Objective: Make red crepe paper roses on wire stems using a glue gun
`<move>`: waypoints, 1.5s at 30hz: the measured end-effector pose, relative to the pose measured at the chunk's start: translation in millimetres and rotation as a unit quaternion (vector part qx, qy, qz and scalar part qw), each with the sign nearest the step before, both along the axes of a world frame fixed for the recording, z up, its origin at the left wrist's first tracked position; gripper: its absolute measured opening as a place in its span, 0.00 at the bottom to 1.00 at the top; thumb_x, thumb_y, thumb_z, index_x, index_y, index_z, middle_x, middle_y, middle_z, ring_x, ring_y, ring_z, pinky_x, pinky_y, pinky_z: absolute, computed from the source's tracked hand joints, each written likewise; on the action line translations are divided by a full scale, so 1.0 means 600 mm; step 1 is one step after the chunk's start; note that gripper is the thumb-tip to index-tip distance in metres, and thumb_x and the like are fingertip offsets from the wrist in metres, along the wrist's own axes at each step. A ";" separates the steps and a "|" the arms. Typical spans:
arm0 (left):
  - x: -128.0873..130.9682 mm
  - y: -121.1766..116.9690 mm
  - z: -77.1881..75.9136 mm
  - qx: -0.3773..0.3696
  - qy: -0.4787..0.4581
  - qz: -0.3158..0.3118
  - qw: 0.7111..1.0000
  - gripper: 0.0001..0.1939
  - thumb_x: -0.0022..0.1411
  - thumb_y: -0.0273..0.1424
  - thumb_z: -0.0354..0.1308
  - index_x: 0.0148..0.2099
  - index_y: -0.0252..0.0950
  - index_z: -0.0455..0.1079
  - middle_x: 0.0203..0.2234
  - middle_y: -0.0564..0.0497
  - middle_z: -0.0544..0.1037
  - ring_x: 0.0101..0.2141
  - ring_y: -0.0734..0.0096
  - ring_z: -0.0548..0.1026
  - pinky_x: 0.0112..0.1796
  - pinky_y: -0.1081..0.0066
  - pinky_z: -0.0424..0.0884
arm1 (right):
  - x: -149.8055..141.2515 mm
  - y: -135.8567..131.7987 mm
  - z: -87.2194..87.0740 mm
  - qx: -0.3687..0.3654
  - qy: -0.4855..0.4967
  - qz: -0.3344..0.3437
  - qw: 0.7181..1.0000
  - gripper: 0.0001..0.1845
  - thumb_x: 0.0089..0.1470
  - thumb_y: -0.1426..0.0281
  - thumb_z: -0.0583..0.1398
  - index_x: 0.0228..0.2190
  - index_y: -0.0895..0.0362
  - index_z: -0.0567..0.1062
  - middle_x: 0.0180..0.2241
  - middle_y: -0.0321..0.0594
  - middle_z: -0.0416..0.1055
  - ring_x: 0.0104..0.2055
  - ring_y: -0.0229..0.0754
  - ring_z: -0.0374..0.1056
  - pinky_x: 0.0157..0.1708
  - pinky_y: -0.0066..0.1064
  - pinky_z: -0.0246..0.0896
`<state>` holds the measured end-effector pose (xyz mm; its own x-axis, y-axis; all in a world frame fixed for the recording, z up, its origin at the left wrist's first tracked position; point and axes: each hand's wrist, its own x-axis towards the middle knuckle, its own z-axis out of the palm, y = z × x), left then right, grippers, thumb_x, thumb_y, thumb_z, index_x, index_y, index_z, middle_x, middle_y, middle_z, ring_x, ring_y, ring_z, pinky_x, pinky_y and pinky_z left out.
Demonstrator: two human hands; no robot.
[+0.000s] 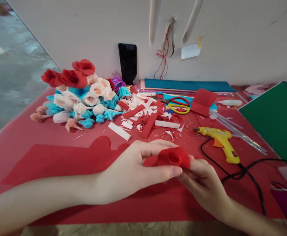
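Between both hands, above the front of the table, is a red paper flower (174, 158) with a rolled centre facing up. My left hand (143, 164) is closed on its left side, the thumb along the near edge and the fingers behind. My right hand (203, 180) pinches the flower's right edge; some of its fingers are hidden underneath. Red paper (60, 160) lies flat on the table to the left, partly behind my left forearm. A yellow glue gun (219, 141) lies to the right of my right hand.
Paper flowers (84, 98) are heaped at the back left. Scraps (145, 114) and scissors (177, 105) lie mid-table on the red surface (104, 213). A black phone (128, 64) leans on the wall. Glue sticks (241, 134), a cord (256, 190) and a green board (273, 121) are at right.
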<state>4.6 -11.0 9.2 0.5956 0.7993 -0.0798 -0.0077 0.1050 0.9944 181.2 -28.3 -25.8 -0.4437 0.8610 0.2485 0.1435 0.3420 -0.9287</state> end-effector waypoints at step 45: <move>0.004 0.010 -0.006 0.111 0.032 0.057 0.992 0.03 0.51 0.24 0.63 0.32 0.32 0.75 0.36 0.49 0.74 0.41 0.70 0.70 0.44 0.73 0.65 | 0.001 -0.006 0.015 0.020 -0.026 -0.062 0.998 0.07 0.53 0.75 0.58 0.25 0.57 0.74 0.22 0.33 0.71 0.24 0.32 0.67 0.25 0.19 0.62</move>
